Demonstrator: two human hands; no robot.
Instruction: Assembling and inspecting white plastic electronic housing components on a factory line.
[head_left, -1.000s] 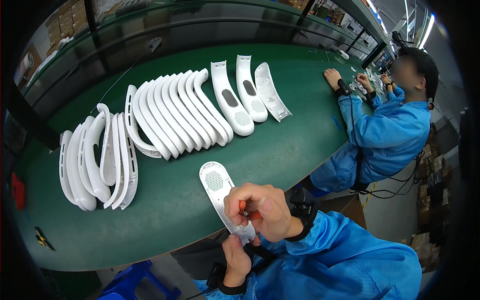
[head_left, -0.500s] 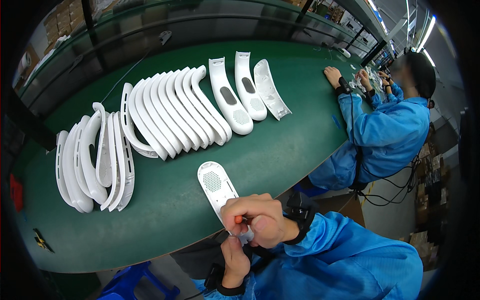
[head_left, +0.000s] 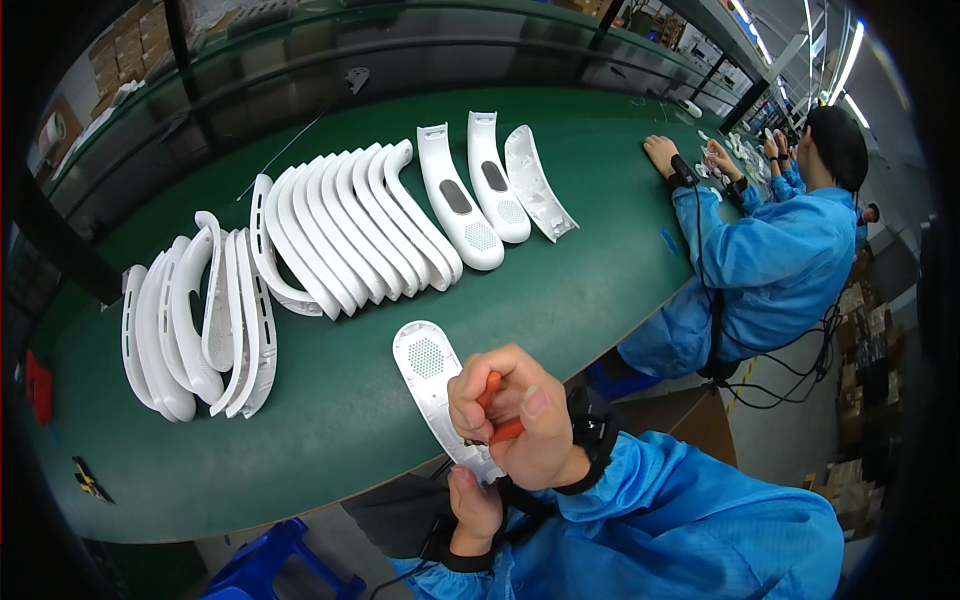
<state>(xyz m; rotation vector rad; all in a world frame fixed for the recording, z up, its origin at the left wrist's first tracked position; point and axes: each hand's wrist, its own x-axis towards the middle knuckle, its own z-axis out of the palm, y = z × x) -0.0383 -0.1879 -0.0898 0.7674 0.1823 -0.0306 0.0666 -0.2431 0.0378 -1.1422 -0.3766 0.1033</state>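
Note:
A white plastic shell with a perforated round end lies at the near edge of the green table, its inner side up. My left hand pinches its near end, thumb on top. Over that same end my right hand is curled around orange-handled pliers. Their two handles stand apart in my palm. The jaws are mostly hidden by my fingers, close to the shell's near end, and I cannot tell whether they touch it.
Several curved white shells stand in a row, with another cluster to the left. Two shells with grey oval windows and an upturned shell lie farther back. A yellow-and-black tool lies at left. A co-worker sits at right.
My right hand has turned and opened somewhat, so both orange handles now show, spread apart. My left hand still grips the shell's near end. The view has shifted slightly.

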